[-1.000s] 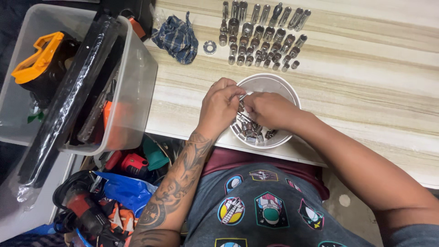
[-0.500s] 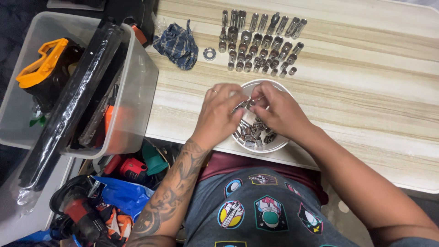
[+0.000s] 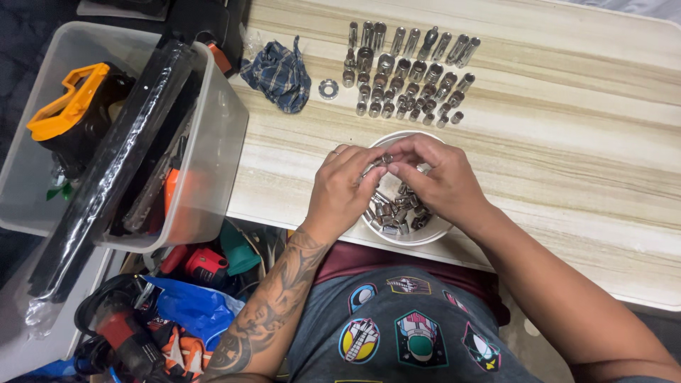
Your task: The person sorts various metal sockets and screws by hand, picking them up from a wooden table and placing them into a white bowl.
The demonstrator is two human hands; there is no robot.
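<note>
**Both hands over a bowl of metal sockets**

Far left of the fingers: a clear plastic bin (image 3: 213, 152) hanging partly off the table edge, filled with a long black case (image 3: 113, 170) and an orange-and-black tool (image 3: 67, 106). Below the bin, on the floor: a red power tool (image 3: 120, 330) and a blue bag (image 3: 191, 301).

Up and left of the fingers: a crumpled checked cloth (image 3: 278, 71) on the wooden table (image 3: 567, 156), with a small metal ring (image 3: 328, 89) just beside it.

At centre: left hand (image 3: 344, 191) curled over the left rim of a white bowl (image 3: 415, 237), fingertips pinched on a small metal socket (image 3: 383, 160). Touching it from the other side: right hand (image 3: 434, 181), thumb and forefinger also closed on that same piece, held just above the bowl. Whether one piece or two sits between the fingertips: cannot tell.

Under the fingers, inside the bowl: a loose heap of more sockets (image 3: 396, 211).

Beyond the fingertips, farther up the table: rows of sockets (image 3: 408, 71) lined up, long ones at the back, short ones nearer the bowl, well apart from the hands.
</note>
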